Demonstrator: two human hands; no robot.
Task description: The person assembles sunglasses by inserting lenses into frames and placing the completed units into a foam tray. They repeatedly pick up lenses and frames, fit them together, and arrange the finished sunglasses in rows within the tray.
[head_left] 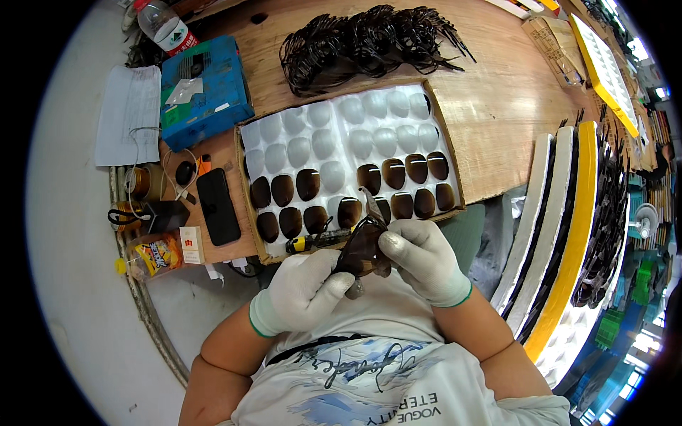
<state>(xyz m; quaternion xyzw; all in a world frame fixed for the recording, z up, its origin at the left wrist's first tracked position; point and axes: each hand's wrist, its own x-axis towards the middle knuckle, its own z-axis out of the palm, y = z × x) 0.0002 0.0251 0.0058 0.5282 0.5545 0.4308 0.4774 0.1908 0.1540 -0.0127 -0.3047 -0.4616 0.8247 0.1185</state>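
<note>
Two gloved hands are gripping sunglasses [362,245] near the chest, just near of the lens tray [249,186]; left hand [302,291] fingers closing on the lower frame; right hand [424,259] pinching the right side w/ thumb & fingers; screwdriver [316,241] lying at tray's near edge.

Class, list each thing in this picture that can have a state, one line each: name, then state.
Left hand: gloved, gripping the sunglasses frame.
Right hand: gloved, gripping the sunglasses frame.
Sunglasses frame: held up between both hands, temple unfolded.
Lens tray: partly filled, dark lenses in the near rows only.
Phone: screen dark, lying flat.
Water bottle: capped, lying down.
Pile of black frames: loose, heaped.
</note>
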